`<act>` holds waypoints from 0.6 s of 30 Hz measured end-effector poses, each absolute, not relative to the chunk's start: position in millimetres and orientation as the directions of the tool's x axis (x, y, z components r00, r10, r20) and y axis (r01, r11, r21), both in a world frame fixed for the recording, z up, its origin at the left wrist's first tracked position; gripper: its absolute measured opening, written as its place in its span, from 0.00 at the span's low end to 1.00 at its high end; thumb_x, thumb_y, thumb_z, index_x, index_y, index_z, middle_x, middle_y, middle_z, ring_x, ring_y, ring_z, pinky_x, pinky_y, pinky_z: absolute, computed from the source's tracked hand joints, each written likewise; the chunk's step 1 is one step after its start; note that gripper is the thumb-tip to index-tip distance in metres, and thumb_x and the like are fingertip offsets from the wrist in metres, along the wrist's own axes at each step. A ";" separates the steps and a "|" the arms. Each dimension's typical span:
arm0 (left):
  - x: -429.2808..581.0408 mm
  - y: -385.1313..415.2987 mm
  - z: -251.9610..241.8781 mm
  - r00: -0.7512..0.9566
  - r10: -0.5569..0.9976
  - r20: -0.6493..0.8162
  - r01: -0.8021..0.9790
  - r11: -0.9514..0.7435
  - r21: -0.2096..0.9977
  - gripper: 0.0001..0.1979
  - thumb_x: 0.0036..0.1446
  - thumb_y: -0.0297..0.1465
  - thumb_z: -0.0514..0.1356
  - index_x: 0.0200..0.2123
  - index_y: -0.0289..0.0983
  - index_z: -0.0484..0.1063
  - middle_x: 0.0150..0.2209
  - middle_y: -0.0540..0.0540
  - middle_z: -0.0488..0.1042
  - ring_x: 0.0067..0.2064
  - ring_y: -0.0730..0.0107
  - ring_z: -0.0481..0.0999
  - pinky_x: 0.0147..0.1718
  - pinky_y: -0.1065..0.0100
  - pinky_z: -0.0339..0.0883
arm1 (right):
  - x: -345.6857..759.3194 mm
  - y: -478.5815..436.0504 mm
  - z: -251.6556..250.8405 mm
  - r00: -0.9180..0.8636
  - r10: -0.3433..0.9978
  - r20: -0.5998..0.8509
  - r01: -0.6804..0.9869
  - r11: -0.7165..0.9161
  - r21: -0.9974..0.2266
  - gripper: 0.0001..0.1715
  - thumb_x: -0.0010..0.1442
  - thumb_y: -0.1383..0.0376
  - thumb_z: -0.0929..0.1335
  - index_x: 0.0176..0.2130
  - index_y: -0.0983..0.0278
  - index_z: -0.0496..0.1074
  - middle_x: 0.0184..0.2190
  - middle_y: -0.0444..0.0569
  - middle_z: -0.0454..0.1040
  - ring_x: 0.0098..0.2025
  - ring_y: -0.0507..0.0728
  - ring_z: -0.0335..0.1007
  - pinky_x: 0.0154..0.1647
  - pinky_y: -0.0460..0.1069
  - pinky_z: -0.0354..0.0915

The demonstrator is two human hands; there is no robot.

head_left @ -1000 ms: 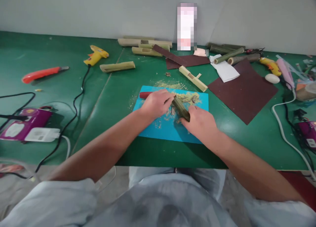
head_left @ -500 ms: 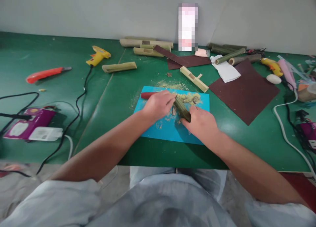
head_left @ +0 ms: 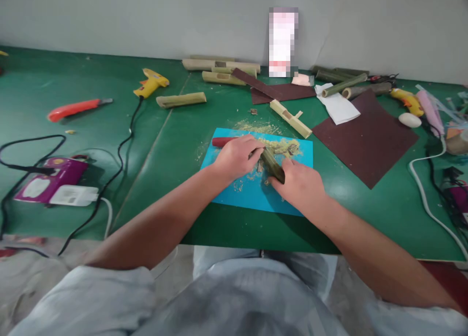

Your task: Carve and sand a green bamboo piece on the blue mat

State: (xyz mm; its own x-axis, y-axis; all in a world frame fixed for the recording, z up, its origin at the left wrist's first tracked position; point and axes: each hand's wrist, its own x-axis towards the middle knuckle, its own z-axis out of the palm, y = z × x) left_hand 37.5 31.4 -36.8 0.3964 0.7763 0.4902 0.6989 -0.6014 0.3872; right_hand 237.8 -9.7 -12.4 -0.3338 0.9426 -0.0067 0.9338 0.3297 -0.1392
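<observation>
My left hand [head_left: 237, 155] is closed around a red-handled tool [head_left: 222, 142] whose handle end sticks out to the left; its working end is hidden behind my fingers. My right hand [head_left: 300, 182] grips the near end of a short dark green bamboo piece [head_left: 273, 164] that lies at a slant between the two hands. Both hands work over a blue mat [head_left: 252, 192] strewn with pale shavings [head_left: 281, 146].
On the green table [head_left: 153, 146] lie a yellow glue gun [head_left: 150, 82], an orange utility knife [head_left: 75, 108], several bamboo sections [head_left: 181, 100], brown sandpaper sheets [head_left: 365, 138], a purple device [head_left: 51, 182] with cables at left, and a white cord [head_left: 424, 194] at right.
The hands hold the same grips and barely shift on the bamboo. The whole view has slid slightly right as my head moved.
</observation>
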 end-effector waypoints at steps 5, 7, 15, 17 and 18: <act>35.3 33.6 -32.3 0.330 0.821 0.467 0.682 -0.549 0.483 0.09 0.64 0.31 0.58 0.40 0.36 0.78 0.36 0.44 0.79 0.40 0.64 0.77 0.43 0.62 0.72 | 237.1 -12.8 -11.9 -0.374 0.926 0.051 0.915 0.378 -0.142 0.23 0.65 0.47 0.63 0.39 0.63 0.71 0.35 0.52 0.77 0.33 0.60 0.74 0.28 0.52 0.55; 33.9 34.4 -31.8 0.266 0.842 0.470 0.674 -0.511 0.534 0.08 0.62 0.30 0.59 0.38 0.36 0.79 0.36 0.44 0.79 0.39 0.65 0.77 0.41 0.63 0.71 | 238.1 -12.3 -12.0 -0.396 0.915 0.075 0.905 0.402 -0.137 0.19 0.65 0.51 0.63 0.38 0.64 0.71 0.35 0.52 0.76 0.34 0.59 0.73 0.30 0.52 0.55; 22.7 36.0 -26.1 0.053 0.954 0.295 0.506 -0.280 0.816 0.08 0.56 0.28 0.62 0.39 0.35 0.80 0.36 0.45 0.82 0.35 0.68 0.80 0.36 0.68 0.74 | 254.8 3.2 -13.9 -0.433 0.874 0.219 0.889 0.455 -0.056 0.13 0.58 0.60 0.66 0.39 0.66 0.75 0.38 0.55 0.75 0.45 0.65 0.68 0.41 0.56 0.56; 22.0 34.1 -23.0 0.057 0.953 0.296 0.506 -0.283 0.815 0.08 0.56 0.29 0.63 0.38 0.35 0.80 0.35 0.45 0.82 0.33 0.70 0.78 0.34 0.69 0.73 | 258.0 7.1 -14.2 -0.442 0.872 0.209 0.883 0.464 -0.072 0.14 0.58 0.61 0.66 0.41 0.65 0.75 0.39 0.55 0.74 0.45 0.65 0.67 0.42 0.56 0.55; 21.9 33.2 -21.8 0.063 0.954 0.294 0.507 -0.284 0.814 0.08 0.56 0.30 0.63 0.38 0.34 0.80 0.35 0.45 0.82 0.32 0.71 0.78 0.32 0.70 0.72 | 259.0 8.6 -14.3 -0.449 0.870 0.202 0.877 0.472 -0.084 0.14 0.58 0.61 0.66 0.42 0.65 0.75 0.39 0.55 0.74 0.45 0.65 0.67 0.42 0.56 0.55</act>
